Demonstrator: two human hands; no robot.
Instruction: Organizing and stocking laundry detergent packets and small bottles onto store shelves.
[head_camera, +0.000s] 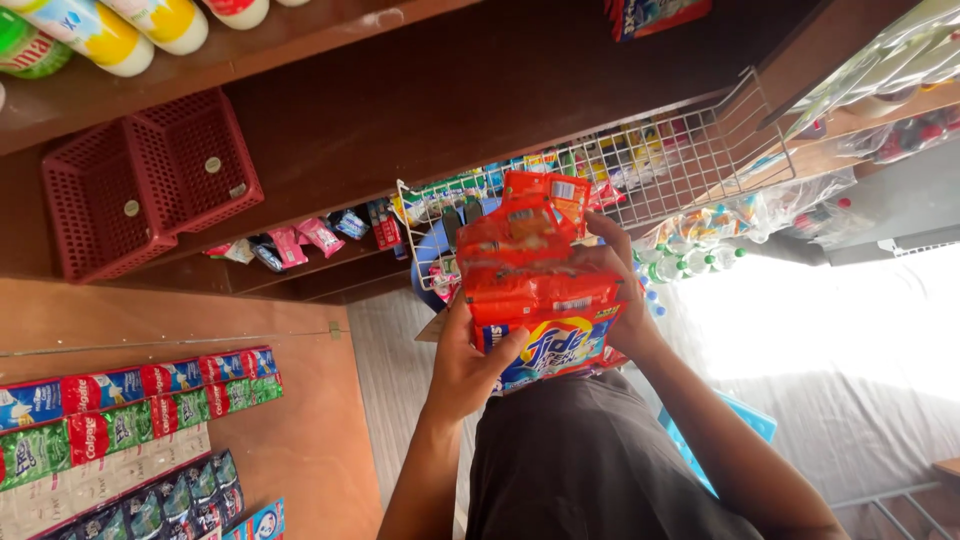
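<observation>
Head view: both hands grip a stack of orange packets

A stack of orange detergent packets (540, 285) is held up in front of the person's dark shirt (585, 460), just below a white wire rack (700, 150) that hangs from the dark wooden shelving. The left hand (470, 365) grasps the lower end of the stack, its thumb pressed across the front of the bottom packet. The right hand (620, 290) clasps the stack from the far side, fingers curled over its upper edge. The top packets fan out a little and reach the front wire of the rack.

Inside the rack stand small coloured cartons (560, 165) in a row. To the left, a red plastic basket (150, 180) sits on its shelf, with small pink sachets (290, 245) near it. Above it lie bottles with yellow and green labels (110, 30). Strips of red, green and blue sachets (130, 410) hang against a wooden panel at lower left. Clear bags of goods (720, 225) hang to the right of the rack.
</observation>
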